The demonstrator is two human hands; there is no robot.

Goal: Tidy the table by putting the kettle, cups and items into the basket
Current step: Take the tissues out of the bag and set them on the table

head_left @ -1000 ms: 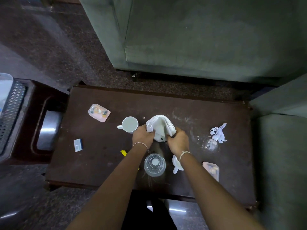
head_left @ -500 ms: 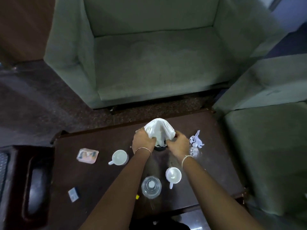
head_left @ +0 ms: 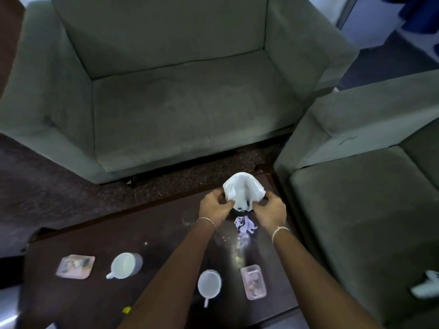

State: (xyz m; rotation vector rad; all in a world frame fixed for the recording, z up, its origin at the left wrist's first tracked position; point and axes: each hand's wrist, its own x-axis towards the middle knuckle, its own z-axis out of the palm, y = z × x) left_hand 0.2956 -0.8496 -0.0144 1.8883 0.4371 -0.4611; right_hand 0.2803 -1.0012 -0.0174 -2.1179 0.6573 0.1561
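A white fan of paper napkins [head_left: 243,188] sits in a dark holder at the far right part of the dark wooden table [head_left: 95,300]. My left hand [head_left: 213,207] and my right hand [head_left: 270,212] grip it from either side. Two white cups stand nearer me: the left cup [head_left: 124,265] and the right cup [head_left: 209,284], partly under my arms. A clear plastic box [head_left: 75,266] lies at the left and a second box [head_left: 253,284] at the right. Crumpled paper [head_left: 244,225] lies just below the napkins. No basket or kettle is in view.
A grey-green sofa [head_left: 178,110] stands beyond the table's far edge. A matching armchair [head_left: 368,210] crowds the table's right side, with a white object [head_left: 425,287] on its seat. A small yellow item [head_left: 126,309] lies near the table's front edge. Crumbs dot the tabletop.
Both hands have carried the napkin fan toward the table's far right corner, over the crumpled paper. The view has swung up and right; the clear glass near the front edge is out of sight.
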